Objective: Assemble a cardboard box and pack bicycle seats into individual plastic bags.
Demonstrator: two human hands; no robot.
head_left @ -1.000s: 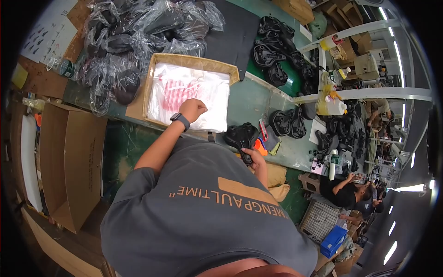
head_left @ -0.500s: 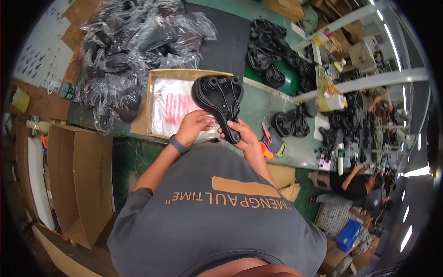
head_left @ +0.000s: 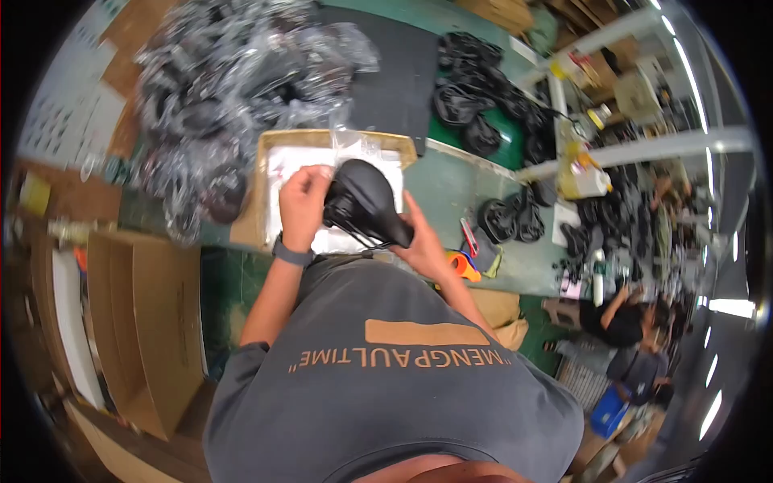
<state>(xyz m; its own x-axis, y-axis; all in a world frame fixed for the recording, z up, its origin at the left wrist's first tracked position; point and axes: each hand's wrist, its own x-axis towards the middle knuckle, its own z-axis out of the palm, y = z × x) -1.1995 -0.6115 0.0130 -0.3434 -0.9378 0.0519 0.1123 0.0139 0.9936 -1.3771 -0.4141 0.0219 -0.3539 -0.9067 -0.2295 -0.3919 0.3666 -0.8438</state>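
Observation:
A black bicycle saddle [head_left: 366,197] is tilted over the open cardboard box, its smooth top turned upward and its rails at the lower left. My right hand [head_left: 420,241] is closed round the saddle's narrow nose. On the saddle's other side my left hand [head_left: 303,197] is raised, thumb and fingers pinched together, apparently on a clear plastic bag [head_left: 354,143]. The film shows blurred above the saddle's wide end; part of it is hidden. Beneath both hands, the shallow cardboard box [head_left: 262,173] has white, filmy contents.
Plastic-wrapped saddles [head_left: 233,80] are heaped at the far left. Bare black saddles [head_left: 509,216] lie to the right, near an orange tape dispenser [head_left: 460,266] and a red-handled tool [head_left: 469,236]. A large open carton [head_left: 165,322] stands at left. Co-workers [head_left: 620,318] sit far right.
The saddle has turned from underside showing to top showing and come lower. My left hand has moved up and left, and clear film now rises beyond the saddle.

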